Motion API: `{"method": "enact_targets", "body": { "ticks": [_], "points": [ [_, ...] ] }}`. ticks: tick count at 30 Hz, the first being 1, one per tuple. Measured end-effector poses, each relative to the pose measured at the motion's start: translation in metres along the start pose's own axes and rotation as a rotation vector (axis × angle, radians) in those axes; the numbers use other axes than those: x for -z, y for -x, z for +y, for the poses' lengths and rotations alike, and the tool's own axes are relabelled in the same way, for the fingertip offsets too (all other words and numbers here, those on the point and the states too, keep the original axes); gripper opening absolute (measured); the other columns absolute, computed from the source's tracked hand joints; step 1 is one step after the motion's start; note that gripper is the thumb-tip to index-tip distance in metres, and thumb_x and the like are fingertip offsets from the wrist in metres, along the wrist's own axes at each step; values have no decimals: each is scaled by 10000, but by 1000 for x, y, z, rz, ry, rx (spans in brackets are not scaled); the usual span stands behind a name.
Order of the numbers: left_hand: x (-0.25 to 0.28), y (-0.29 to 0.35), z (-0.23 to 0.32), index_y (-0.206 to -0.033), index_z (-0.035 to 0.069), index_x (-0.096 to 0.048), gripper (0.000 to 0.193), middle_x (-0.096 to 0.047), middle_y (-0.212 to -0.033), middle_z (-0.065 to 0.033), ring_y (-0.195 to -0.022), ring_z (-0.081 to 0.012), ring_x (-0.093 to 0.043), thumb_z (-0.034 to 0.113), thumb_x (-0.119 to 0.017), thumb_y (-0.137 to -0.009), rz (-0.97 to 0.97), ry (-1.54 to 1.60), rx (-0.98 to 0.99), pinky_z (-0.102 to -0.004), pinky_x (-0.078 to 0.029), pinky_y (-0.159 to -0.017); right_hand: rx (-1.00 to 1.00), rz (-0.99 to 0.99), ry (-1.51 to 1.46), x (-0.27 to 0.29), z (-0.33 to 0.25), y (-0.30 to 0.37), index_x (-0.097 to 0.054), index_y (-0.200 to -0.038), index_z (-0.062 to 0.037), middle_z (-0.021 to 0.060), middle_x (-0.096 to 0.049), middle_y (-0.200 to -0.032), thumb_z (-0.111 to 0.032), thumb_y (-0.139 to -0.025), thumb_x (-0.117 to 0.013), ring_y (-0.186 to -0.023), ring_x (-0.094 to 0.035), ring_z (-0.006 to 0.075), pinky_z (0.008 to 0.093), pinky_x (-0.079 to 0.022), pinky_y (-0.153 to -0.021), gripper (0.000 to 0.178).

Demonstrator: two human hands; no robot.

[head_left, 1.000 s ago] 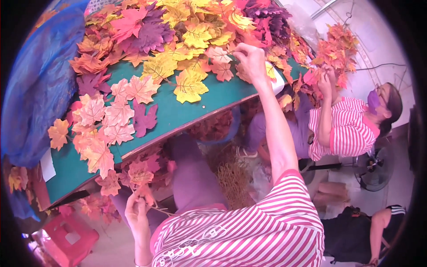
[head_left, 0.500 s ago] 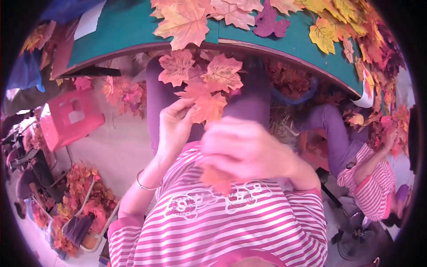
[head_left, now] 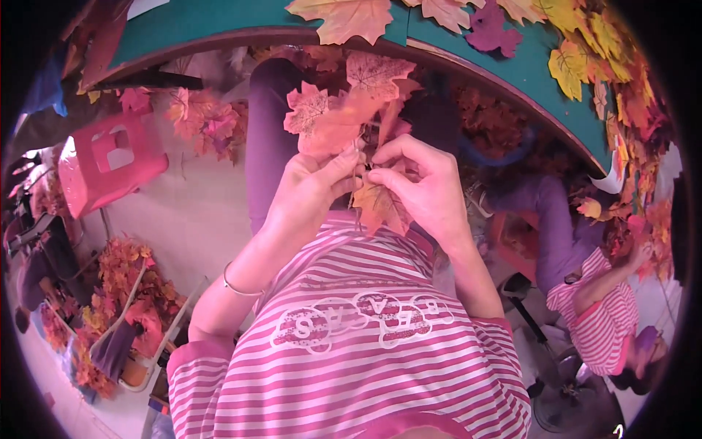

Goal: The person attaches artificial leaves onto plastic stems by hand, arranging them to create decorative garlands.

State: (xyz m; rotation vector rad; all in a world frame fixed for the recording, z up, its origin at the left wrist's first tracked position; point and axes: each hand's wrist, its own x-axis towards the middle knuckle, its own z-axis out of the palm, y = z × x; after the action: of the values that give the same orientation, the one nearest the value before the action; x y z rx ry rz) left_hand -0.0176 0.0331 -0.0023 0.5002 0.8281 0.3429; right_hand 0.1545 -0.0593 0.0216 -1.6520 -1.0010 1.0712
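Over my lap, my left hand [head_left: 318, 186] pinches the stem of an artificial maple leaf garland [head_left: 340, 121], whose orange and pink leaves spread away toward the table edge. Close beside it, my right hand [head_left: 420, 183] has thumb and forefinger pressed together at the same stem. Below the fingertips hangs a single orange leaf [head_left: 382, 208], close to my shirt. The thin stem where the fingers meet is partly hidden, so I cannot tell exactly how this leaf joins it.
Ahead stands a green-topped table [head_left: 256, 22] bearing pink, purple and yellow leaves [head_left: 570, 69]. On the left are a pink plastic stool [head_left: 110, 161] and a heap of orange leaves [head_left: 128, 293]. Another person [head_left: 596, 300] in a striped shirt sits at the right, handling leaves.
My right hand has moved up and away from my shirt to meet my left at the stem, bringing the orange leaf along. The garland leaves have turned, and the view has shifted slightly.
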Motion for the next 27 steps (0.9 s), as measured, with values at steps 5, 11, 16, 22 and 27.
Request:
{"method": "enact_targets", "body": {
  "ticks": [5, 11, 16, 22, 27],
  "points": [
    [1, -8, 0, -1219, 20, -652, 251, -709, -1073, -47, -972, -142, -677, 127, -678, -994, 0, 61, 15, -317, -560, -871, -132, 101, -179, -8, 3, 4, -694, -949, 36, 51, -684, -856, 48, -829, -750, -725, -602, 58, 225, -478, -635, 133],
    [-1, -22, 6, -1178, 60, -659, 193, -709, -1074, -33, -966, -135, -677, 114, -672, -994, 10, 42, -7, -315, -558, -869, -52, 83, -232, -5, 10, -11, -691, -970, 47, 36, -693, -884, 74, -856, -707, -787, -624, 58, 214, -503, -718, 119],
    [2, -29, 13, -1231, 15, -653, 275, -696, -1080, -45, -967, -126, -663, 143, -689, -990, -18, 20, 37, -262, -553, -854, 95, -23, -142, 9, 19, -27, -690, -955, 44, 51, -672, -906, 80, -858, -694, -825, -650, 100, 244, -520, -735, 104],
    [0, -33, 17, -1252, 6, -641, 289, -693, -1091, -47, -952, -118, -665, 138, -677, -998, -40, 12, 64, -249, -572, -845, 182, -70, -37, 18, 16, -37, -692, -947, 31, 49, -662, -874, 56, -849, -712, -736, -598, 91, 230, -471, -654, 103],
    [1, -33, 15, -1270, 15, -628, 303, -693, -1099, -49, -951, -112, -665, 140, -677, -998, -21, 29, 59, -250, -575, -838, 152, -31, -111, 12, 23, -33, -685, -940, 25, 38, -653, -852, 41, -850, -720, -681, -546, 71, 221, -430, -611, 98]
  ]
}}
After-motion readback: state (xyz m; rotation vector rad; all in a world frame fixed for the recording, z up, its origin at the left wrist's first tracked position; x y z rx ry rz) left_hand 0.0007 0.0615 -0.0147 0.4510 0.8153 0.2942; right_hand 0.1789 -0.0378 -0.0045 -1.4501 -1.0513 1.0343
